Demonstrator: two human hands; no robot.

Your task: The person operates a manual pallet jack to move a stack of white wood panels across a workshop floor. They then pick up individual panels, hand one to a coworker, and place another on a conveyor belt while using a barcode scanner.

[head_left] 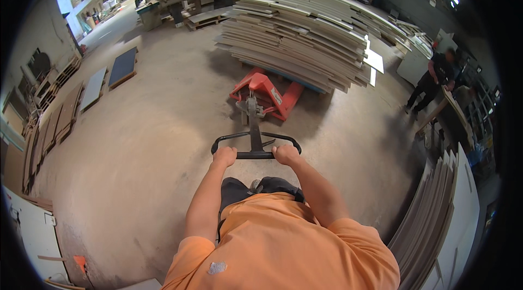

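Note:
Both my arms reach forward to the black loop handle [255, 155] of a red pallet jack [272, 95]. My left hand [224, 156] is wrapped round the left part of its near bar, and my right hand [286, 153] grips the right part. A dark shaft runs from the handle up to the jack's red body. Beyond it, a tall stack of long pale boards [294, 34] stands over the jack, its layers unevenly lined up. The forks are hidden beneath the stack.
Flat panels [93, 88] lie along the left side, a blue-topped stack [123, 67] among them. More boards [425, 219] lean upright at the lower right. A person in dark clothes [436, 74] stands at a bench on the right. Concrete floor [147, 143] surrounds the jack.

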